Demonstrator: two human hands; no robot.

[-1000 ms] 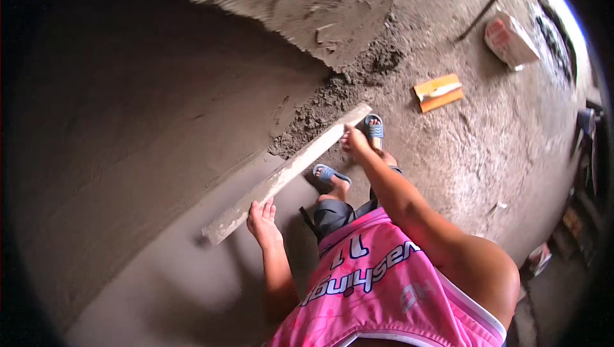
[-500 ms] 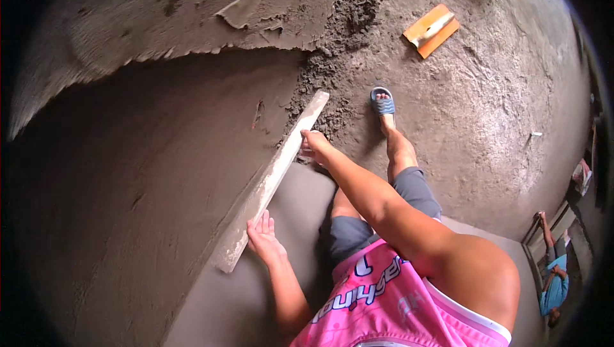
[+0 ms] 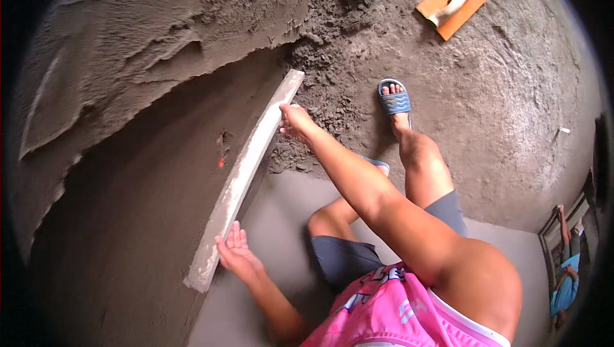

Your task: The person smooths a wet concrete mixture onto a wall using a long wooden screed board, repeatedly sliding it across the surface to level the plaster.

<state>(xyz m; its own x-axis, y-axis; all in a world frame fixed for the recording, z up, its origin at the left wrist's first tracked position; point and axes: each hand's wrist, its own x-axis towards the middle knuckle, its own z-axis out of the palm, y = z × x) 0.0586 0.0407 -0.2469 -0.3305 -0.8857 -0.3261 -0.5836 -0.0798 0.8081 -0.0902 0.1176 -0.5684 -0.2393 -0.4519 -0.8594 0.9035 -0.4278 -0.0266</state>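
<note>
A long, pale straightedge board (image 3: 240, 181), smeared with mortar, lies slantwise against the wet grey plaster wall (image 3: 128, 219). Near its upper end, my right hand (image 3: 294, 121) grips the edge, the fingers partly hidden behind it. My left hand (image 3: 240, 254) holds the same edge near the lower end, thumb against the board and fingers stretched out beneath. Above the board, a thick, rough mortar layer (image 3: 160, 46) ends in a ragged lip over the smoother plaster. A small reddish spot (image 3: 221, 162) shows on the plaster beside the board.
Loose mortar crumbs (image 3: 332, 101) are heaped along the foot of the wall. An orange float (image 3: 451, 5) with a pale handle lies on the rough floor beyond my sandalled foot (image 3: 394, 97). A person in blue (image 3: 565, 283) is at the far right by a frame.
Both hands and the board have moved left across the wall, with both hands still on it. My view has shifted, and the reddish spot now shows more clearly.
</note>
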